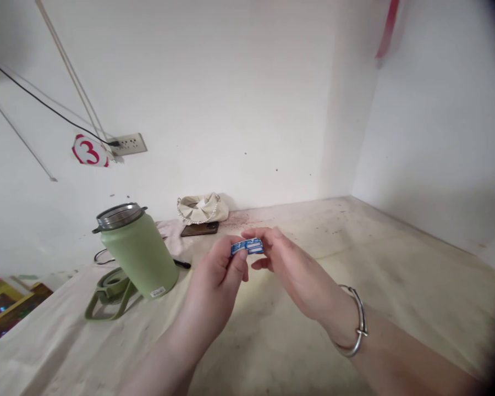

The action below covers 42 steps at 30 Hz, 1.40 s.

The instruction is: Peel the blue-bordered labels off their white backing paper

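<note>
A small flat blue-and-white piece with printed blue marks (253, 249) is pinched in my left hand (220, 267), the thumb lying over its front. Its exact kind is too small to make out. My right hand (292, 264) curves around the right end of this piece, fingers at its upper edge and another digit apart below it. I see no firm grip from that hand. A silver bangle (361, 330) circles my right wrist. Both hands are above the cloth-covered table (280, 352).
To the left stands a lidless green bottle (142, 253), its green lid with loop (111, 291) beside it. A black pen (182, 264) lies behind the bottle. Farther back are a dark phone (200, 229) and a cream bag (208, 209) near the wall. A socket (130, 144) holds a plugged cable.
</note>
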Available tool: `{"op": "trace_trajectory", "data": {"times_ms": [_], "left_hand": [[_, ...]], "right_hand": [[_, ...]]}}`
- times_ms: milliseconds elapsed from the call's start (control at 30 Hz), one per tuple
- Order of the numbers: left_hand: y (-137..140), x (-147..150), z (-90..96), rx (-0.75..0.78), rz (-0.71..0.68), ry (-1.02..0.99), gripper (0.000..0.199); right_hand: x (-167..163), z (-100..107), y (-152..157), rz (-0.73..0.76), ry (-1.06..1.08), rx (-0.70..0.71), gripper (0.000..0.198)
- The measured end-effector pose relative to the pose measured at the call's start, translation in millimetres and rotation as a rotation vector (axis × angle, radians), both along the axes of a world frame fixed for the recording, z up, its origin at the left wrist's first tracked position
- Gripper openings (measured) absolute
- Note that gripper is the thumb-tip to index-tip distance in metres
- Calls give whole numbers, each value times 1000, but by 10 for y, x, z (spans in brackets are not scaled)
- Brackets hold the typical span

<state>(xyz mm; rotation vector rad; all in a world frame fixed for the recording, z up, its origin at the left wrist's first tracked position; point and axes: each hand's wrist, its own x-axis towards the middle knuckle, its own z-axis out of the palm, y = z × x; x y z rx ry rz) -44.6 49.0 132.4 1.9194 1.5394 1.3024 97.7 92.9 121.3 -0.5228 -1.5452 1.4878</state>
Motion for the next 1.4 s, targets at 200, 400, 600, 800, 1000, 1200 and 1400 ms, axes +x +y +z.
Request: {"op": "trace_trajectory", "data": {"times_ms": [200,400,600,800,1000,1200,1400], "left_hand": [[-2,-23,10,-11,-18,-15,16],[33,-47,10,33,-2,-94,19],[5,-17,29,269,106,199,36],[15,-29,34,376,115,322,20],[65,-83,-30,213,24,74,25],[74,-60,-28,61,-61,-192,26],[84,-70,-20,75,36,-120,28]], "right_hand": [[86,117,12,-171,-214,222,12],[114,108,73,-216,-213,238,11],[115,93,105,-144,-137,140,11],[111,111,82,-48,-112,70,13],[105,100,84,-33,-115,46,8],[94,96,98,-55,-147,71,7],[86,82,96,-43,-160,59,16]]}}
